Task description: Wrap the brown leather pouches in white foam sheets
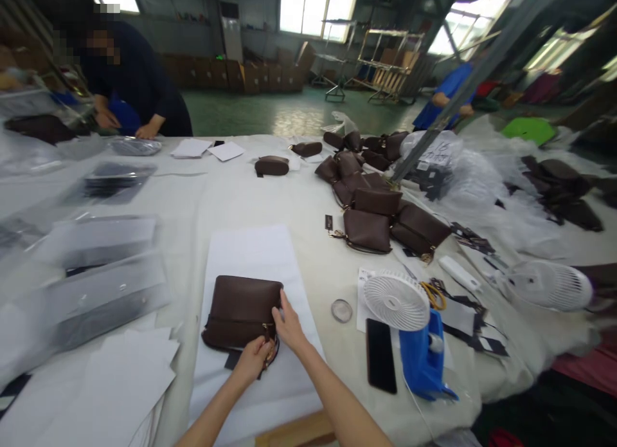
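Note:
A dark brown leather pouch (pixel 245 302) lies on a white sheet (pixel 253 254) in front of me. My left hand (pixel 253 358) is closed in a pinch at its lower right corner, on a strap with gold-coloured metal; the exact part is mostly covered by the fingers. Gripping the right edge of the same pouch is my right hand (pixel 289 321), thumb and fingers at its side. A dark tag (pixel 232 360) pokes out from under the pouch's lower edge.
More brown pouches (pixel 369 229) are heaped to the right, beyond a fan (pixel 396 299), a phone (pixel 380 355) and a round clear disc (pixel 342 310). Clear plastic bags (pixel 113 296) and white paper sheets (pixel 106 389) lie left. A co-worker (pixel 139 80) stands across the table.

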### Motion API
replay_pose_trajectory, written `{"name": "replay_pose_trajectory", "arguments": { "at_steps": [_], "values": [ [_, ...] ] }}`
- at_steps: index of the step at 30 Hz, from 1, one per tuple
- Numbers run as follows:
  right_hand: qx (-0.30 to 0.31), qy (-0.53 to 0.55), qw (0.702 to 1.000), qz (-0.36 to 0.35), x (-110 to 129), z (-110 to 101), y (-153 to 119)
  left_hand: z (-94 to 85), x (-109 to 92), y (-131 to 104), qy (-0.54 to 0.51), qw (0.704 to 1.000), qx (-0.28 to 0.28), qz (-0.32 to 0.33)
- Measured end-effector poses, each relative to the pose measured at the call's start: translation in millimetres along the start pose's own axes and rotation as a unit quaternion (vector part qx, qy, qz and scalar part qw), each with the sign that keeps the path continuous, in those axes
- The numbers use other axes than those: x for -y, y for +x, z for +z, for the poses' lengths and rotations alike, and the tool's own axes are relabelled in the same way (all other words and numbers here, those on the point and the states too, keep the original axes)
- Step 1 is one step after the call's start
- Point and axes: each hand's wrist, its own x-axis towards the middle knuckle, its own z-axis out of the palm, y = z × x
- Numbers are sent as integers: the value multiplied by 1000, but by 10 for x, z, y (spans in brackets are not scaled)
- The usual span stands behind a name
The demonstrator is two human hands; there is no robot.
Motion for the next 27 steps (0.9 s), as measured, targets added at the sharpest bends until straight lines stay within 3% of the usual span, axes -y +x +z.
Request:
{"name": "replay_pose_trajectory", "arguments": {
  "at_steps": [3, 7, 11, 15, 18, 20, 22, 23, 25, 27],
  "values": [
    [-8, 5, 1000, 1, 46, -8, -9, 27, -105, -26, -28, 1000, 11, 8],
    [-44, -40, 996, 70, 98, -129, -250, 64, -188, -135, -48, 999, 7, 12],
    [57, -58, 992, 100, 187, -114, -412, -4, -180, -275, -19, 998, -41, 42],
    [108, -56, 986, 112, 194, 12, -391, -262, -165, -397, 40, 989, -125, 71],
    [120, -11, 985, 125, 118, 81, -394, -666, -192, -544, 86, 973, -194, 87],
    [127, 22, 982, 136, 54, 108, -419, -1085, -224, -705, 148, 945, -277, 94],
    [129, 44, 980, 142, -2, 132, -441, -1582, -250, -901, 302, 849, -427, 75],
    [127, 50, 980, 146, -25, 143, -447, -1829, -256, -1003, 360, 803, -474, 41],
    [123, 57, 979, 153, -55, 159, -448, -2250, -247, -1188, 442, 743, -502, -39],
    [119, 65, 978, 157, -60, 159, -458, -2516, -214, -1321, 487, 727, -470, -111]
  ]
}}
